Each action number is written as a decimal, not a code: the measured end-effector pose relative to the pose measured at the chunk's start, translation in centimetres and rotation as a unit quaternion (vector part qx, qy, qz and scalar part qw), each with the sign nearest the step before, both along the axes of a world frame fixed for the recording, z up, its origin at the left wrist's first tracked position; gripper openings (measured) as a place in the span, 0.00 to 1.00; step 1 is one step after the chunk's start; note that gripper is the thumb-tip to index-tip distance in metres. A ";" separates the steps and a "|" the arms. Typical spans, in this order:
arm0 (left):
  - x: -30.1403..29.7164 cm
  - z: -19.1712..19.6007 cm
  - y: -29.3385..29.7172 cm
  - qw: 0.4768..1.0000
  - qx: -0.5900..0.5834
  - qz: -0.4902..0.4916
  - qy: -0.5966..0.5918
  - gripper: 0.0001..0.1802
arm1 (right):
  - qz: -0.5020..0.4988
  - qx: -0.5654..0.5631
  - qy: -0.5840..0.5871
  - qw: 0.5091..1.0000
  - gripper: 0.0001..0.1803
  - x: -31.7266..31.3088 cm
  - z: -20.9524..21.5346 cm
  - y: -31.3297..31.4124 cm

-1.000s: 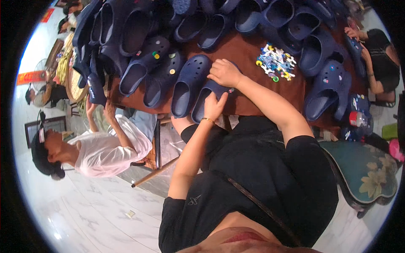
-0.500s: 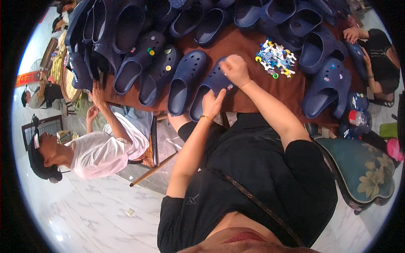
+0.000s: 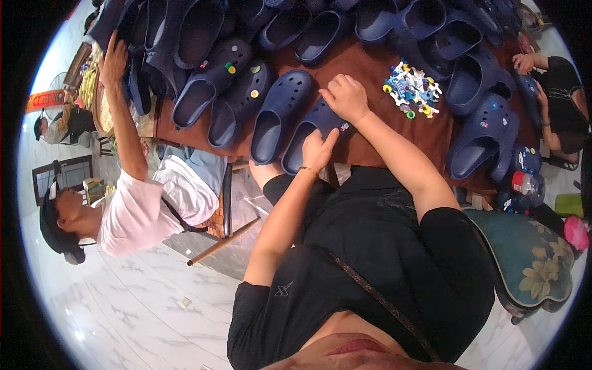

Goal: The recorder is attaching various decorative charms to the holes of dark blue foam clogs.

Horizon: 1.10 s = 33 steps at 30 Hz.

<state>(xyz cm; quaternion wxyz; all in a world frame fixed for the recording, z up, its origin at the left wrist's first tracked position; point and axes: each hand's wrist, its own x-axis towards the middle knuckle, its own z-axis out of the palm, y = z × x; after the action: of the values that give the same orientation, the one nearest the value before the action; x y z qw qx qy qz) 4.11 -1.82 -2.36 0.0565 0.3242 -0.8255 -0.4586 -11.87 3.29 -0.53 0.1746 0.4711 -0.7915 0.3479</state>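
A navy blue clog [image 3: 300,140] with holes in its toe lies at the table's near edge in front of me. My left hand [image 3: 319,150] grips its side, thumb pointing up by a small charm [image 3: 344,127] on the clog's right side. Over the toe, my right hand [image 3: 346,98] is closed with curled fingers; whatever they pinch is hidden. Just left stands another navy clog [image 3: 277,114], with no charms visible on it. Two clogs farther left, one with a green charm [image 3: 230,68] and one with a yellow charm [image 3: 254,94], carry decorations.
A pile of small colourful charms [image 3: 412,89] lies on the brown tablecloth [image 3: 376,145], right of my hands. Many navy clogs crowd the far side. A decorated clog [image 3: 483,132] sits at right. One co-worker [image 3: 142,203] sits at left; another's hands [image 3: 535,74] hold a clog at far right.
My right hand has turned and its fingers now lean over the clog's toe; my left keeps its grip. The left co-worker's arm has reached up toward the far clogs. The view has shifted slightly.
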 end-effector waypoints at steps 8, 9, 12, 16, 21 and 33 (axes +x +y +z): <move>-0.2 0.8 0.3 1.000 -0.002 0.004 0.021 0.27 | 0.000 0.024 -0.016 1.000 0.16 -0.4 0.3 -0.6; -0.3 0.9 0.3 1.000 -0.002 0.003 0.022 0.27 | -0.006 0.022 -0.016 1.000 0.16 -0.5 0.3 -0.7; -0.6 1.6 0.5 1.000 0.007 0.006 0.025 0.27 | -0.026 0.033 -0.037 0.998 0.16 -0.1 -0.3 -0.3; -0.7 2.0 0.6 1.000 0.008 0.010 0.017 0.27 | -0.072 -0.012 -0.130 0.989 0.16 -0.2 -1.2 1.4; -2.8 1.8 1.6 0.999 -0.001 0.019 -0.039 0.31 | -0.091 -0.101 -0.179 0.974 0.10 1.2 -2.5 2.8; -3.8 0.0 3.0 0.994 -0.078 0.070 0.004 0.40 | -0.107 -0.122 -0.119 0.980 0.15 1.6 -2.5 2.3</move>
<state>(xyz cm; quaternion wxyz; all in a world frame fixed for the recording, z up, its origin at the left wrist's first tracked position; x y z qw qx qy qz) 0.30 1.14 -2.32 0.1169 0.3741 -0.8338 -0.3887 -10.22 5.61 -2.99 0.1711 0.3142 -0.8040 0.4749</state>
